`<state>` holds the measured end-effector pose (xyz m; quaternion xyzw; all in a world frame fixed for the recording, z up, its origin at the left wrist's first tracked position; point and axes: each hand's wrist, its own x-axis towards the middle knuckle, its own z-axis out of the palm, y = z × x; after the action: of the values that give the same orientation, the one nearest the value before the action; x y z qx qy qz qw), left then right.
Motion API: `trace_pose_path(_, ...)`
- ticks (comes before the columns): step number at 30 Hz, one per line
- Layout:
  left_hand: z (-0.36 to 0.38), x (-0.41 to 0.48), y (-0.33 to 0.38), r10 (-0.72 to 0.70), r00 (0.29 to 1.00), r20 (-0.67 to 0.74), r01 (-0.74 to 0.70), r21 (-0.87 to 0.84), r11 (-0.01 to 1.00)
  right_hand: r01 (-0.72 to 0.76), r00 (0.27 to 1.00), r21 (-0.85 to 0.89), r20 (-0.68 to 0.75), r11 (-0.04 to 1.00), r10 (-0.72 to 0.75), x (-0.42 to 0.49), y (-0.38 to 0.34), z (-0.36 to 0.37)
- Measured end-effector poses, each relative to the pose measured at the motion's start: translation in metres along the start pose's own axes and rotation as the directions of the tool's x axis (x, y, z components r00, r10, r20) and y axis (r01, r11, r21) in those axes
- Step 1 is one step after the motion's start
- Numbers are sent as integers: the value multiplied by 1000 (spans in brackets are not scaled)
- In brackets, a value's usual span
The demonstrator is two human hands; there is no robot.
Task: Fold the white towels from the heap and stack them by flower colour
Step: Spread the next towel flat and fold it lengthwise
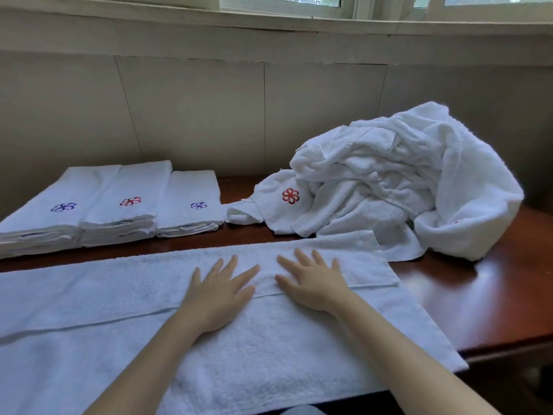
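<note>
Left hand (220, 290) and right hand (314, 284) flat on spread towel (269, 348), heap (395, 181) behind, three folded stacks (119, 202) left

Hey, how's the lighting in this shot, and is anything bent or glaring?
Head view: soft daylight from the windows above; wide-angle lens bows the window sill; mild sheen on the wooden table at right; both hands and the spread towel fairly sharp.
</note>
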<state>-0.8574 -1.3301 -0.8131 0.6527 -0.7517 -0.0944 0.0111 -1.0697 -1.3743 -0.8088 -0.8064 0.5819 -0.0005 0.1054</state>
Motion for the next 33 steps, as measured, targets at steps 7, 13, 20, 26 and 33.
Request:
trace_pose_path(7,-1,-23,-27,45,999,2,-45,10,999,-253,964,2,-79,968,252,-12,68,-8)
trace_pose_path(13,-6,-76,-59,-31,999,-20,31,7,999,-332,931,-52,-179,942,318,-13,50,-9)
trace_pose_path(20,0,-179,-92,176,977,-117,-160,138,978,411,901,-27,-136,911,-411,-26,-86,9)
trace_pose_path(26,-1,-226,-134,210,847,-489,-158,146,977,686,723,18,95,728,-684,-55,-185,16)
trace_pose_path(33,-33,-241,-202,-362,797,-484,305,-196,932,744,667,-16,71,668,-741,-77,-216,17)
